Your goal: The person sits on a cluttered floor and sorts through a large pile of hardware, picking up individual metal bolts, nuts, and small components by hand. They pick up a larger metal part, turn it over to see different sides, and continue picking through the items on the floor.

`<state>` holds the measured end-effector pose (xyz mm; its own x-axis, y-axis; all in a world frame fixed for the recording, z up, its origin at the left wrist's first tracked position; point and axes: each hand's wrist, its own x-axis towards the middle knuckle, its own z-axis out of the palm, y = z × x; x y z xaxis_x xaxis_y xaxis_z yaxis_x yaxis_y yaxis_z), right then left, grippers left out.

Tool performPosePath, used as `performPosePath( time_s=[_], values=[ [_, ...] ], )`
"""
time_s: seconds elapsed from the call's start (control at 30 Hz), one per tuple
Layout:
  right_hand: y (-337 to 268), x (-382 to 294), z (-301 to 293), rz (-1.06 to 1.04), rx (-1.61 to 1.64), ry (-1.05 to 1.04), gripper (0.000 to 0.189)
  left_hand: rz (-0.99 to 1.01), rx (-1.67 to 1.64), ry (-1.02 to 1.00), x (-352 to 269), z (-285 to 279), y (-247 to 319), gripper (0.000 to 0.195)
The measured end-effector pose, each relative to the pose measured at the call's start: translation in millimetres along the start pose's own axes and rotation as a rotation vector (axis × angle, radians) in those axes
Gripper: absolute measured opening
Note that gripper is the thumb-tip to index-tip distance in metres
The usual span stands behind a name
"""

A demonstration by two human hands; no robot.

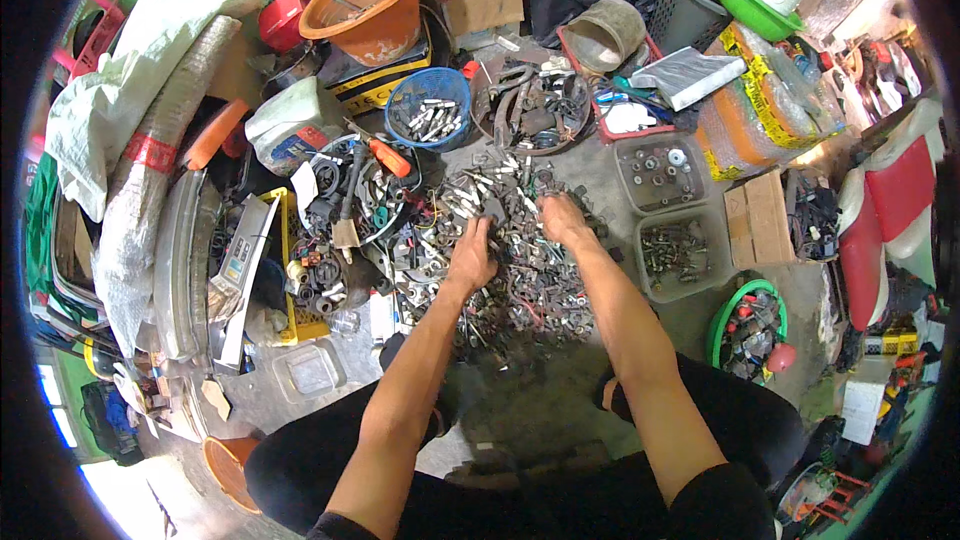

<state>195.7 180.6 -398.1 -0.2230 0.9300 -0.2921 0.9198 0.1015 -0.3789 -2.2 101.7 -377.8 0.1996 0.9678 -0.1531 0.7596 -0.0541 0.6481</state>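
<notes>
A broad heap of small metal parts (536, 300), bolts and spark plugs among them, is spread on the concrete floor before me. My left hand (474, 255) rests on the heap left of its middle, fingertips at a dark flat piece; whether it grips that piece is unclear. Farther right, my right hand (561, 217) has its fingers bent down into the far part of the heap. Those fingertips are partly hidden, so I cannot make out anything held. Pale spark plugs (461, 197) lie just beyond my left hand.
Behind the heap stand a blue basket (427, 136) of spark plugs and a round pan (484, 116) of metal parts. Two clear plastic tubs (643, 292) with small hardware sit at right, near a green-rimmed basket (782, 315). A yellow crate (306, 331) is at left.
</notes>
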Motion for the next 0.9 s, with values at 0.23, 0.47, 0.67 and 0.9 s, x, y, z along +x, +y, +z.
performPosePath(
  time_s=[0.23,0.47,0.67,0.9],
  values=[
    [-17,-55,13,-0.102,-0.101,-0.077,0.021,0.088,-0.243,0.280,-78,30,9,0.055],
    [-45,-112,28,-0.228,-0.257,-0.157,0.026,0.042,-0.081,0.264,-131,41,-9,0.052],
    [-49,-147,52,-0.135,0.106,0.178,0.027,-0.033,-0.107,0.300,-97,14,11,0.041],
    [-31,-135,45,0.199,0.676,0.465,0.034,0.017,0.034,0.267,-28,4,17,0.056]
  ],
)
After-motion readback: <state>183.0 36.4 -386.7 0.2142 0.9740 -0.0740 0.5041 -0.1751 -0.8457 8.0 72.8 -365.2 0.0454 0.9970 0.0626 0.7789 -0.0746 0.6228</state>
